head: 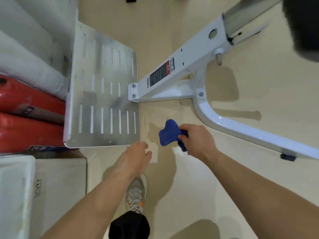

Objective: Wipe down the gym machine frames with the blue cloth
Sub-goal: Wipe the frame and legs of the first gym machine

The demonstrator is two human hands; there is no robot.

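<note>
Head view, straight down: my right hand (195,139) has the blue cloth (168,133) bunched in curled fingers above the beige floor (172,23), just short of the white machine frame (181,66). My left hand (136,156) hangs loose and empty by the near right corner of the slotted metal footplate (103,94). Cloth looks soft, light and floppy, so I reckon a full-fist bunch beats a corner pinch; the floor is smooth, and the room is tight between footplate and frame.

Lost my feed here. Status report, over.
Right hand grips blue cloth, off the white frame. Left hand open, empty. Nothing in the way.
</note>
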